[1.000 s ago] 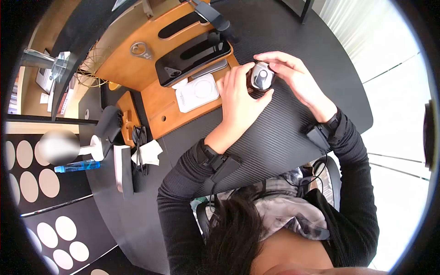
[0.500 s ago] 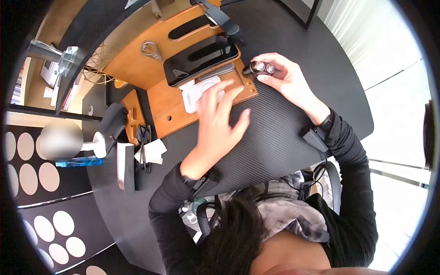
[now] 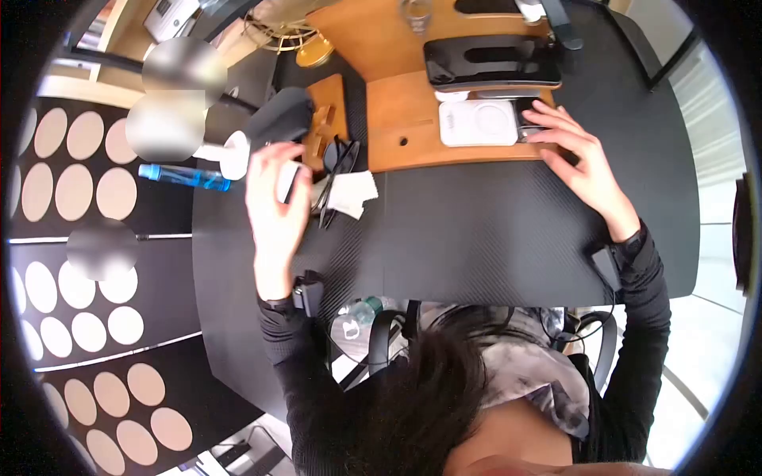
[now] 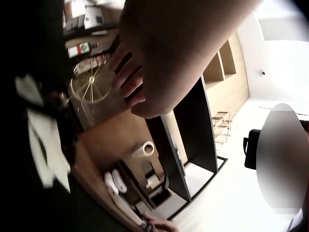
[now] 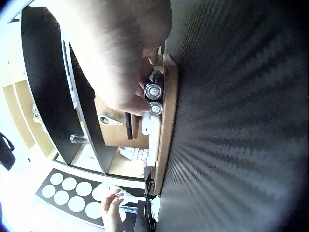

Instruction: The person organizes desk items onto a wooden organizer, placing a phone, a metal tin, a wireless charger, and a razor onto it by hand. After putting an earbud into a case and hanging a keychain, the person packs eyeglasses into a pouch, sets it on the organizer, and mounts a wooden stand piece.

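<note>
Near the right end of the wooden stand [image 3: 413, 151], my right hand [image 3: 583, 163] has its fingers extended over small dark cylinders. The right wrist view shows two round metal ends [image 5: 153, 91], side by side at the wood's edge, with the right hand [image 5: 118, 58] touching them; part of them is hidden. A white charging pad [image 3: 479, 123] lies left of those fingertips. My left hand [image 3: 274, 206], thumb apart and nothing gripped, hovers by a dark case [image 3: 282, 115] and a partly covered white item [image 3: 287, 181].
Eyeglasses [image 3: 341, 163] and a pale cloth [image 3: 353, 192] lie right of the left hand. A black phone [image 3: 492, 63] leans on the stand. A blue bottle [image 3: 184, 176] and a gold wire object [image 3: 282, 33] are at the left.
My left hand has left the dark object and moved far left. My right hand has brought it onto the stand's right end. The head view has turned left.
</note>
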`<state>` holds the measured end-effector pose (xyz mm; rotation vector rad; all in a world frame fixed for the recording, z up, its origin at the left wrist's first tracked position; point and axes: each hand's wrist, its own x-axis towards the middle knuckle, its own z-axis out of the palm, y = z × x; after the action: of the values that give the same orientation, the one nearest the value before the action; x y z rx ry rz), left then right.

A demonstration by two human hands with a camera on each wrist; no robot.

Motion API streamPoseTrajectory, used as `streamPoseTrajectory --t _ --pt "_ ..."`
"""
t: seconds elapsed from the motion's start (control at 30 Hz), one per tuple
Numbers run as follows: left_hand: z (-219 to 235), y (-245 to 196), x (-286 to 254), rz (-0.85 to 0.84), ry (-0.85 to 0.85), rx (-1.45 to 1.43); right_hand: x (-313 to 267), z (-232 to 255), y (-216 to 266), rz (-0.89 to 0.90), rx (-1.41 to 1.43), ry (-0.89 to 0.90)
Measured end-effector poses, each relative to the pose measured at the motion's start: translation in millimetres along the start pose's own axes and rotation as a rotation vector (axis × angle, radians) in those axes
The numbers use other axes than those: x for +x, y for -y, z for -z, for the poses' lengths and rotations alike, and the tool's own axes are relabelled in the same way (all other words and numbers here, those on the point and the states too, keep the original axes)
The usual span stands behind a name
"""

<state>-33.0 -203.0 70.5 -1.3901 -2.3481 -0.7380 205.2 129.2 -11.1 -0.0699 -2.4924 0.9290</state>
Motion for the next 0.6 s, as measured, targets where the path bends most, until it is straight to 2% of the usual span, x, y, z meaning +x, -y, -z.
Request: streamPoseTrajectory --t 0.03,0.07,0.17,0.2,0.27,0.4,0.43,0.47,0.5,0.57,0.6 --pt "13 8 -2 0.051 -0.01 0.037 1 1 1 0.005 -0.025 -0.003" --pt "23 19 -7 0.086 0.031 0.066 5 0 4 0.103 -0.076 -0.092" --pt "40 43 -30 0.203 0.164 0.099 18 -3 26 0.197 -0.057 -0.128" --pt "42 49 -36 0.209 0.164 0.099 27 -15 39 0.293 -0.049 -0.147" --pt "46 63 -46 0.431 0.246 -0.049 49 -42 66 0.418 -0.071 -0.035" --pt "40 105 -68 0.472 0.3 0.007 96 -123 107 0.576 -0.051 0.076" --pt "37 112 -71 0.401 0.312 -0.018 104 -137 118 0.506 -0.076 0.21" --pt "36 115 -72 0.327 0.323 -0.042 111 -155 120 0.55 -0.096 0.223" --pt "34 118 -74 0.328 0.317 -0.039 114 -171 122 0.593 -0.197 0.233" --pt "31 120 -76 0.421 0.318 -0.084 114 -188 130 0.549 -0.242 0.263" --pt "28 129 -80 0.339 0.289 -0.093 114 -192 129 0.555 -0.238 0.265"
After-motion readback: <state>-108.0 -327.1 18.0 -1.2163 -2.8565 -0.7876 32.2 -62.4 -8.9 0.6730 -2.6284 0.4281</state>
